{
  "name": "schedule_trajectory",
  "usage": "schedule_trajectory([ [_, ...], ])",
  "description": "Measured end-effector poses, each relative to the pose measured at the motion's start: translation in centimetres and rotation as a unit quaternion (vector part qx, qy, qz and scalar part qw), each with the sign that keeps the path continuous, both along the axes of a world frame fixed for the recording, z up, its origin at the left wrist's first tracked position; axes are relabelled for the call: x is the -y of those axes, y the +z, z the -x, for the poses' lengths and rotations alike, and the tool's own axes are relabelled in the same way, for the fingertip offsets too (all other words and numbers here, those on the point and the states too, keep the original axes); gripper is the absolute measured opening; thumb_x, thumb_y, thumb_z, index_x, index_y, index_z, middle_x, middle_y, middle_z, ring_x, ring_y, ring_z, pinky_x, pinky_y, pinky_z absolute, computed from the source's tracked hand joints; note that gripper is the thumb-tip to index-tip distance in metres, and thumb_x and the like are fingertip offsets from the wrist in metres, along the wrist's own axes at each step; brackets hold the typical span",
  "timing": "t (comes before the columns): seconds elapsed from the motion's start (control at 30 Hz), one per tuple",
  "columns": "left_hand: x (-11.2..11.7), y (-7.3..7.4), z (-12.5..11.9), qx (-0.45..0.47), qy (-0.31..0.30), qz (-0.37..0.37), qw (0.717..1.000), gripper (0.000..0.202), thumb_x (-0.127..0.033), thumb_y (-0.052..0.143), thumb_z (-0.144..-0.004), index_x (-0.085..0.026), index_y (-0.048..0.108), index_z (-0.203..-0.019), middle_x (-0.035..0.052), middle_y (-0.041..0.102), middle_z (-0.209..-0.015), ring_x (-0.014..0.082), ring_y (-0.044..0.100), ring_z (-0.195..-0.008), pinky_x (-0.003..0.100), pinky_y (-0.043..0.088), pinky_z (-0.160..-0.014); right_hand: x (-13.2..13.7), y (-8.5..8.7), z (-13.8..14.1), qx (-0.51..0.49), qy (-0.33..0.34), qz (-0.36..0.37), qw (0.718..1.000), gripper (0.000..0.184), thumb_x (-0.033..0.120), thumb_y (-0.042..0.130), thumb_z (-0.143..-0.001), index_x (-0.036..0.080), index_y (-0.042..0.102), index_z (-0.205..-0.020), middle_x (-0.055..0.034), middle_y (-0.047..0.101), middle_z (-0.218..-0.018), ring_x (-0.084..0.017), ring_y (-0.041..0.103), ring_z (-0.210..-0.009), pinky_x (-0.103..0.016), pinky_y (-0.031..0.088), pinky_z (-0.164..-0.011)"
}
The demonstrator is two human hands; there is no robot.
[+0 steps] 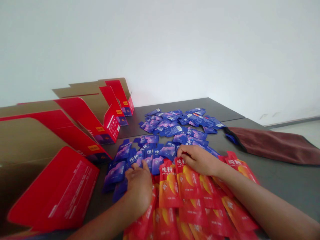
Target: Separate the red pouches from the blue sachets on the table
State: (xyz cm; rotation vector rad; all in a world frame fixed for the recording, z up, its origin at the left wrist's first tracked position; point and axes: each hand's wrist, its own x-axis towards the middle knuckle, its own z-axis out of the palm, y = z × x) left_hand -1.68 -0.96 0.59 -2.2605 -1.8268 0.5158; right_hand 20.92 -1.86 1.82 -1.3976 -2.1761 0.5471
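My left hand [138,183] is over the near edge of the blue pouches, its fingers bent and apart. Its fingertips touch or nearly touch the lower edge of a blue pouch [135,157]. To the right, my right hand [198,159] has its fingers curled and pinched at the top of a red pouch [188,183] with a yellow fruit print. That pouch lies over a heap of overlapping red pouches [166,221] beneath and between my forearms. My right fingers hide part of its top and spout.
Open red cardboard boxes [75,180] with brown insides stand in a row along the left. More blue pouches [172,121] are scattered farther back on the dark table [287,186]. A brown cloth bag [272,145] lies at the right, a blue pouch at its mouth. A white wall is behind.
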Motion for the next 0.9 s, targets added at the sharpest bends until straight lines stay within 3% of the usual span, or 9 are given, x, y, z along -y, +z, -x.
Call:
schedule_trajectory([
  [0.27, -0.03, -0.42, -0.09, -0.008, -0.002, -0.002, 1.000, 0.061, -0.005, 0.040, -0.080, -0.003, 0.046, -0.141, 0.0283, 0.067, -0.109, 0.0308, 0.066, -0.095, 0.037, 0.045, -0.077, -0.08, -0.05, 0.17, 0.008, 0.006, -0.007, 1.000, 0.021, 0.008, 0.043, -0.087, 0.019, 0.060, -0.092, -0.0027, 0.067, -0.088, -0.016, 0.061, -0.079, -0.026, 0.042, -0.073],
  [0.63, 0.08, -0.17, -0.16, 0.014, -0.008, 0.003, 1.000, 0.064, -0.018, 0.052, -0.078, -0.002, 0.047, -0.140, 0.0298, 0.066, -0.109, 0.0322, 0.064, -0.095, 0.037, 0.044, -0.078, 0.00, -0.02, 0.30, 0.015, 0.005, -0.016, 1.000, 0.022, 0.008, 0.043, -0.086, 0.019, 0.062, -0.091, -0.0022, 0.068, -0.085, -0.016, 0.061, -0.076, -0.025, 0.042, -0.071],
  [0.9, 0.24, -0.36, -0.09, 0.002, -0.011, -0.017, 1.000, 0.058, -0.008, 0.043, -0.082, -0.003, 0.048, -0.139, 0.0269, 0.068, -0.105, 0.0291, 0.066, -0.090, 0.036, 0.045, -0.077, 0.18, 0.01, 0.49, 0.037, 0.009, -0.021, 0.999, 0.023, 0.008, 0.044, -0.085, 0.020, 0.062, -0.090, -0.0020, 0.068, -0.084, -0.016, 0.062, -0.076, -0.025, 0.041, -0.069],
])
